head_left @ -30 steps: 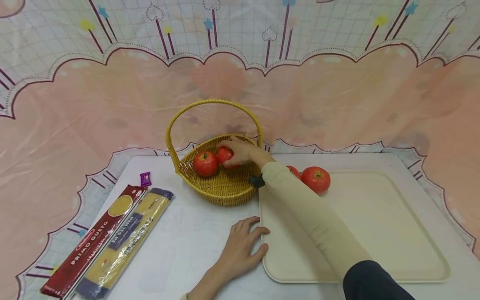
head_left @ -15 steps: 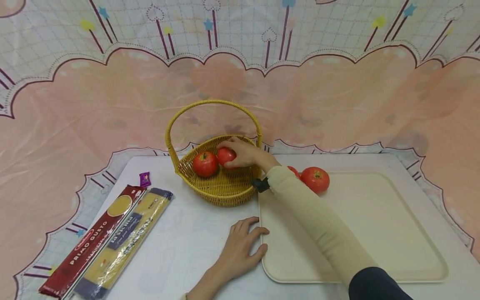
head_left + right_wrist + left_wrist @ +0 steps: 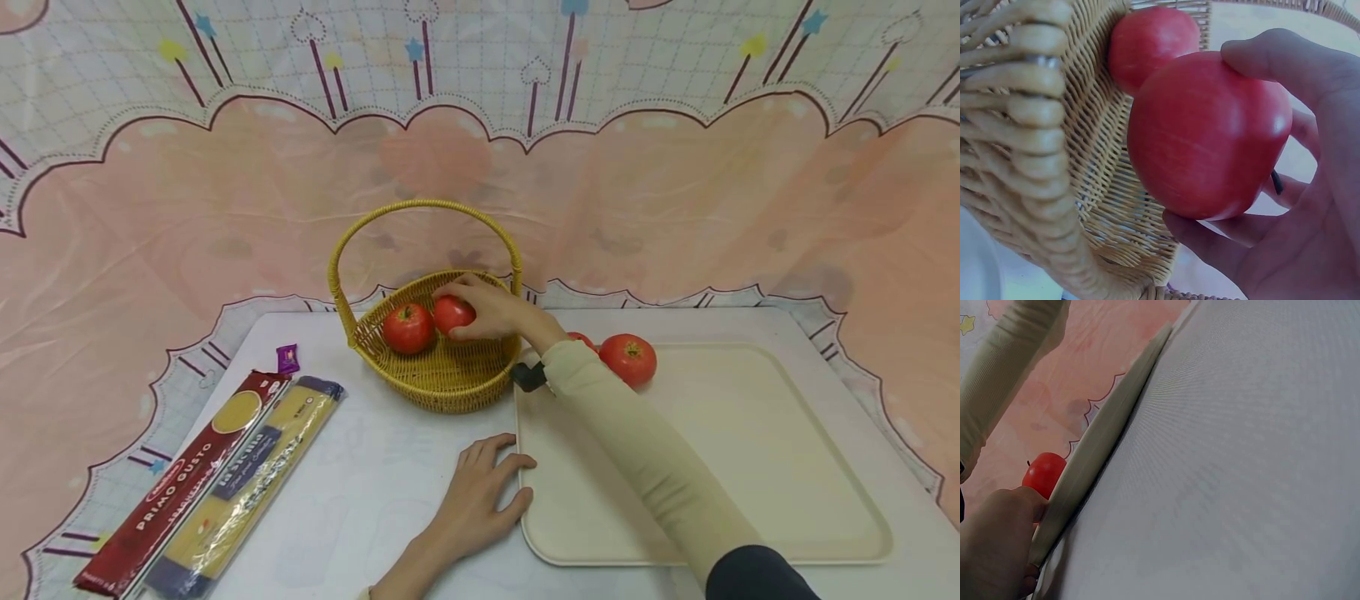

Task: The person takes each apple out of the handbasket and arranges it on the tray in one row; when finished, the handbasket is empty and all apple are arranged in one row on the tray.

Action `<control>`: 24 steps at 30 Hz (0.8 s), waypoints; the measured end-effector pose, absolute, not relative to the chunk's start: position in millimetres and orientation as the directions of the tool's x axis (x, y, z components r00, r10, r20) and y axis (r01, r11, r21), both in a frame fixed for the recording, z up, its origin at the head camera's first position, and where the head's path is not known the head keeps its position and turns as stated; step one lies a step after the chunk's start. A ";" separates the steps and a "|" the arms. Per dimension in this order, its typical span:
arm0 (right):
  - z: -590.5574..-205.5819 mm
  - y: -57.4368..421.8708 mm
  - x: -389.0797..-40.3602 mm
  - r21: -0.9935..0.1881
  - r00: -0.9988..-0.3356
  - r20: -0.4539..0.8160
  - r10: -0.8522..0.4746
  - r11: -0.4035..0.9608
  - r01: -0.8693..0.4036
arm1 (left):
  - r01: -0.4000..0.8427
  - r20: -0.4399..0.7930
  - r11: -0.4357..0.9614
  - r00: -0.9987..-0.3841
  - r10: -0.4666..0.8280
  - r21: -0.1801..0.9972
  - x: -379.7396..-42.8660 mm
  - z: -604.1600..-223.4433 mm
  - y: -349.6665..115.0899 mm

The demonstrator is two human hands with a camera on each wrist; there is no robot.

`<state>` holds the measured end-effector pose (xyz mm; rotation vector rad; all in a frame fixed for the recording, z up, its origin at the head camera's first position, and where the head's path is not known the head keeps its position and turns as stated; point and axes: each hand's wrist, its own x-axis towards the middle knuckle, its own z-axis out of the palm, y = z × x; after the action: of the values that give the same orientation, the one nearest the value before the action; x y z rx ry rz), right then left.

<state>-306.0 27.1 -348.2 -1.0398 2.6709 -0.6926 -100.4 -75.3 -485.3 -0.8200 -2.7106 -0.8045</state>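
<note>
My right hand [image 3: 487, 312] grips a red apple [image 3: 1207, 134] inside the yellow wicker basket [image 3: 442, 392]. In the right wrist view, thumb and fingers curl round the apple's sides, its dark stem towards the palm. Beside it, against the basket's wall, lies a second red apple [image 3: 408, 328]. My left hand [image 3: 476, 504] rests at the left edge of the cream tray [image 3: 712, 467], its fingertips on the rim and the fingers loosely spread. At the tray's far left corner sits another apple [image 3: 628, 360], with one more partly hidden behind my right sleeve.
Two long spaghetti packs, a red one [image 3: 187, 479] and a yellow-and-blue one [image 3: 247, 483], lie side by side at the table's left. A small purple wrapped sweet [image 3: 288, 358] is beyond them. The basket's tall handle [image 3: 425, 202] arches above its opening.
My right wrist and sleeve have drifted slightly to the right, the apple in its grip shifting a little with them. The left hand stays at the tray's edge.
</note>
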 end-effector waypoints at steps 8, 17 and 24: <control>-347.3 31.0 -298.9 -0.499 -0.739 0.015 -0.673 0.636 -0.589 | 0.571 0.349 0.691 -0.820 0.453 0.443 -100.8 -486.0 -75.2; -348.4 36.7 -294.6 -0.498 -0.733 0.060 -0.677 0.616 -0.610 | 0.568 0.338 0.693 -0.823 0.457 0.444 -100.5 -484.8 -75.5; -346.1 41.8 -289.5 -0.493 -0.727 0.086 -0.681 0.605 -0.625 | 0.565 0.338 0.691 -0.825 0.453 0.451 -99.5 -483.9 -75.6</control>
<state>-289.5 41.8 -346.1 -1.1089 2.7141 -0.7692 -99.5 -75.6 -483.9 -0.8230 -2.7012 -0.8192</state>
